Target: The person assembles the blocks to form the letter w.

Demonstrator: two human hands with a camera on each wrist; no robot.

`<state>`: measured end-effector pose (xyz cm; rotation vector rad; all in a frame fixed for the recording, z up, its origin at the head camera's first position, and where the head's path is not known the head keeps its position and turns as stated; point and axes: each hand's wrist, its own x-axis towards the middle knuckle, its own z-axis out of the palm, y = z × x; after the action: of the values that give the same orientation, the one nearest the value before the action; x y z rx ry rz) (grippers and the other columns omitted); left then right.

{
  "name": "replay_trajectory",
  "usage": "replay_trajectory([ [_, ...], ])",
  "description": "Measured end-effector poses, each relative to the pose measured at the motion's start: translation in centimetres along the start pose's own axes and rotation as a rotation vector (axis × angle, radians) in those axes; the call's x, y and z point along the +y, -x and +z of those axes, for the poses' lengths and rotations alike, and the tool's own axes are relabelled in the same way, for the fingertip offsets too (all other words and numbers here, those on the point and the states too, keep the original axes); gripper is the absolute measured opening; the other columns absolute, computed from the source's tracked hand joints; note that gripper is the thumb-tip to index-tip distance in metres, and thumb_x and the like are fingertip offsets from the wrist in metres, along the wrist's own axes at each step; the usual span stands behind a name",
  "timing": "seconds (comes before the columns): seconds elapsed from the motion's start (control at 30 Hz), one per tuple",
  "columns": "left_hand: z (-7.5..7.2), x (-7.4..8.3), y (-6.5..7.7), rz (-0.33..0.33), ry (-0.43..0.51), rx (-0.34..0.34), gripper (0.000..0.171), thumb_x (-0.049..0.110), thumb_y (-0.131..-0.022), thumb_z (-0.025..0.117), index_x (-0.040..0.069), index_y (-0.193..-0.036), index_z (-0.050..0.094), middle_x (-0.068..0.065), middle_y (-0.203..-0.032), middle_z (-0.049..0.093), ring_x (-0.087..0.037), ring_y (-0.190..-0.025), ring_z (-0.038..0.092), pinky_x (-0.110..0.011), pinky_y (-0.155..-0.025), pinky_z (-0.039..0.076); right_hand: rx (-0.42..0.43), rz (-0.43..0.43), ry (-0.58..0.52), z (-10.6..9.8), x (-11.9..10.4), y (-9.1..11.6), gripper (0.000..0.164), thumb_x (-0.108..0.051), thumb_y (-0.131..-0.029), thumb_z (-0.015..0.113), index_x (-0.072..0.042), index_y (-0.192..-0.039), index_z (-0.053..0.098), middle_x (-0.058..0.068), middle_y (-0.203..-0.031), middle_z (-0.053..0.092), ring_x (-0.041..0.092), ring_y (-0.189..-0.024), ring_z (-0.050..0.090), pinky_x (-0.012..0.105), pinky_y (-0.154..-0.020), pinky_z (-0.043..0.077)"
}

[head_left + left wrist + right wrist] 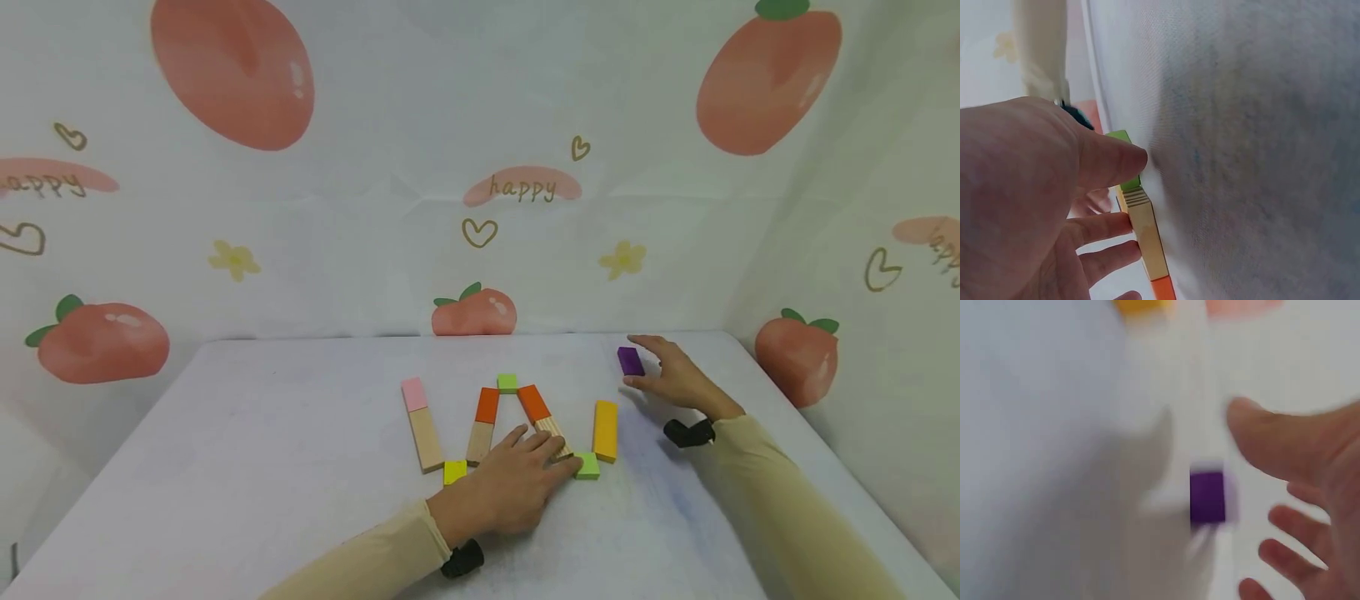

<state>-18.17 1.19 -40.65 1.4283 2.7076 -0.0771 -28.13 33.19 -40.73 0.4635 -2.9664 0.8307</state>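
My left hand (504,487) rests over the row of wooden blocks with its fingers fairly straight. Its thumb touches a light green block (588,467), and its fingertips touch a plain striped wooden block (1149,240). At the far right, my right hand (678,377) is spread beside a purple block (631,362). In the right wrist view, thumb and fingers stand apart from that purple block (1207,497), though the picture is blurred. Orange blocks (534,403) continue the slanted arms under a light green block (507,383) at the peak. My left hand hides part of the row.
A yellow-orange block (605,431) stands right of the lower green one. On the left, a pink block (414,394) and a plain wooden block (427,439) form a slanted line down to a yellow block (454,472). A printed cloth (360,250) hangs behind the white tabletop (247,467).
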Motion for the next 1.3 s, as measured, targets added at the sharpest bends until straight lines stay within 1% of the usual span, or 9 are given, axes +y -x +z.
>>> replay_trajectory([
  [0.1,-0.1,0.1,0.0,-0.005,0.006,-0.005,0.051,0.024,-0.107,0.048,0.029,-0.156,0.04,0.0,-0.158,0.038,-0.019,-0.146,0.034,-0.046,-0.121,0.025,-0.068,0.02,0.029,-0.3,1.2,-1.1,0.075,-0.024,-0.093,0.076,0.009,-0.149,0.038,0.037,-0.149,0.037,0.057,-0.135,0.035,0.069,-0.109,0.03],
  [0.13,-0.1,0.2,0.0,-0.006,0.006,-0.006,0.051,0.024,-0.106,0.048,0.029,-0.156,0.04,0.001,-0.158,0.038,-0.019,-0.146,0.034,-0.046,-0.121,0.025,-0.081,0.022,0.03,-0.3,1.4,-1.3,0.074,-0.023,-0.093,0.076,0.01,-0.148,0.039,0.038,-0.148,0.039,0.056,-0.134,0.037,0.069,-0.109,0.03],
  [0.2,-0.1,0.2,0.1,-0.007,0.006,-0.008,0.051,0.024,-0.107,0.048,0.029,-0.156,0.04,0.001,-0.158,0.038,-0.019,-0.146,0.034,-0.046,-0.121,0.025,-0.082,0.014,0.009,-0.3,1.6,-1.6,0.07,-0.023,-0.092,0.076,0.011,-0.144,0.044,0.037,-0.141,0.047,0.053,-0.127,0.045,0.066,-0.106,0.036],
  [0.3,-0.1,0.3,0.1,-0.008,0.0,-0.005,0.051,0.024,-0.106,0.049,0.029,-0.156,0.04,0.001,-0.158,0.038,-0.019,-0.146,0.034,-0.046,-0.121,0.025,-0.081,0.001,-0.082,-0.2,1.1,-1.7,0.063,-0.024,-0.09,0.079,0.01,-0.137,0.053,0.029,-0.128,0.059,0.043,-0.116,0.055,0.058,-0.1,0.046],
  [0.4,-0.1,0.2,0.0,-0.01,-0.009,-0.01,0.051,0.025,-0.106,0.049,0.03,-0.156,0.04,0.001,-0.158,0.038,-0.019,-0.146,0.034,-0.046,-0.121,0.025,-0.128,-0.014,-0.204,0.0,0.0,-1.6,0.059,-0.026,-0.089,0.081,0.007,-0.132,0.058,0.02,-0.121,0.064,0.033,-0.109,0.058,0.047,-0.095,0.052],
  [0.47,-0.1,0.2,0.0,-0.013,-0.009,-0.018,0.053,0.026,-0.106,0.05,0.03,-0.157,0.039,0.001,-0.159,0.037,-0.019,-0.147,0.033,-0.047,-0.121,0.025,-0.166,-0.03,-0.242,0.1,-0.8,-1.5,0.058,-0.027,-0.088,0.081,0.007,-0.13,0.058,0.016,-0.118,0.064,0.031,-0.107,0.058,0.041,-0.091,0.052],
  [0.63,-0.1,0.2,0.0,-0.018,-0.008,-0.027,0.055,0.026,-0.104,0.053,0.03,-0.157,0.038,0.002,-0.16,0.036,-0.019,-0.148,0.032,-0.048,-0.121,0.024,-0.198,-0.04,-0.216,0.3,-1.8,-1.2,0.057,-0.026,-0.086,0.083,0.007,-0.125,0.06,0.014,-0.113,0.064,0.029,-0.103,0.058,0.037,-0.086,0.052],
  [1.03,0.0,0.3,0.1,-0.015,-0.033,-0.003,0.057,0.025,-0.103,0.056,0.03,-0.157,0.039,0.001,-0.158,0.038,-0.019,-0.146,0.034,-0.048,-0.121,0.025,-0.199,0.03,-0.206,1.0,-1.7,-1.2,0.062,-0.03,-0.085,0.084,0.007,-0.128,0.059,0.016,-0.116,0.062,0.029,-0.1,0.056,0.037,-0.082,0.05],
  [1.3,0.2,0.3,0.0,-0.017,-0.041,-0.004,0.058,0.025,-0.102,0.057,0.03,-0.157,0.039,0.002,-0.158,0.038,-0.018,-0.146,0.034,-0.048,-0.121,0.025,-0.193,0.051,-0.184,1.3,-1.4,-1.2,0.068,-0.036,-0.082,0.086,0.005,-0.128,0.058,0.015,-0.114,0.062,0.028,-0.099,0.056,0.036,-0.081,0.05],
])
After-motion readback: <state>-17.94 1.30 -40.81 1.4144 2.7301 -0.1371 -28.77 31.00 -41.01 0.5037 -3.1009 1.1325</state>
